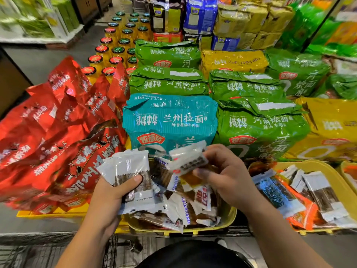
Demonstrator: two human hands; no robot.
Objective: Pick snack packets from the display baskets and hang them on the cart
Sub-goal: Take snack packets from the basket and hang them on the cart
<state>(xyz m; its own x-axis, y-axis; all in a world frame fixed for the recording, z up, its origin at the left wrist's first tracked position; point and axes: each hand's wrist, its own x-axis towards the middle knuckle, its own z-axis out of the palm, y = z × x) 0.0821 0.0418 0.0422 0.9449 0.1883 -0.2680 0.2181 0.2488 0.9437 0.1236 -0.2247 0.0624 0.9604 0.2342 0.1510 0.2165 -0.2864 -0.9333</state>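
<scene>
Hands (108, 192) (228, 175) gripping snack packets (129, 171), over yellow basket (229, 215)

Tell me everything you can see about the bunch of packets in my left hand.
The packets are a fanned stack of small sealed pouches, glossy white-and-clear plastic with serrated ends, showing dark brown contents. The left hand grips them from below, thumb across the front, over the left side of the yellow basket. Their number is unclear.

teal noodle bag (170, 120): "兰州拉面" | green noodle bag (258, 124): "河南烩面" | snack packet (185, 209): "ULICABANG"
</scene>
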